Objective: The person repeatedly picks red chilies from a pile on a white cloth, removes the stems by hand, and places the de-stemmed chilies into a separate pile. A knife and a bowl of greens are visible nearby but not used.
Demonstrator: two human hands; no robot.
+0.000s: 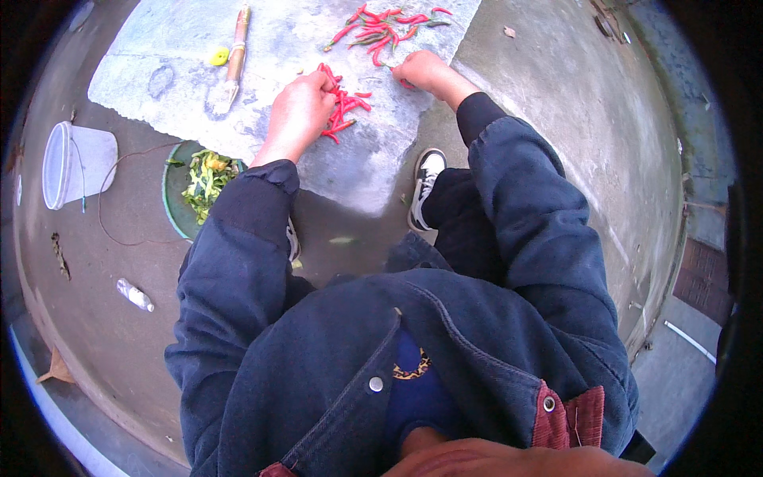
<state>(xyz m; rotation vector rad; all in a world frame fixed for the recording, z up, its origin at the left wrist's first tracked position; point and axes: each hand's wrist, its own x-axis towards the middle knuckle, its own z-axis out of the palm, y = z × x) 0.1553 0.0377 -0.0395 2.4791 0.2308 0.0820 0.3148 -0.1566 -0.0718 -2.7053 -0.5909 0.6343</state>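
My left hand (301, 113) is over the near pile of red chili peppers (343, 110) on a pale, rough-edged stone slab (363, 173). Its fingers are curled together among the peppers, and the hand hides whether they grip one. To the right, my right hand (424, 74) has its fingertips pinched on a red chili pepper (407, 84), partly covered by the fingers. Beyond that hand lies a looser, wider group of chili peppers (378, 30), mostly red with a few dark green ones, their stems on.
On the slab's left lie a wooden-handled tool with a pointed tip (237, 56) and a small yellow-green object (219, 56). A green basin of leafy scraps (168, 200), a white plastic bucket (95, 161) and a plastic bottle (135, 294) are on the concrete floor. My sneaker (427, 185) is beside the slab.
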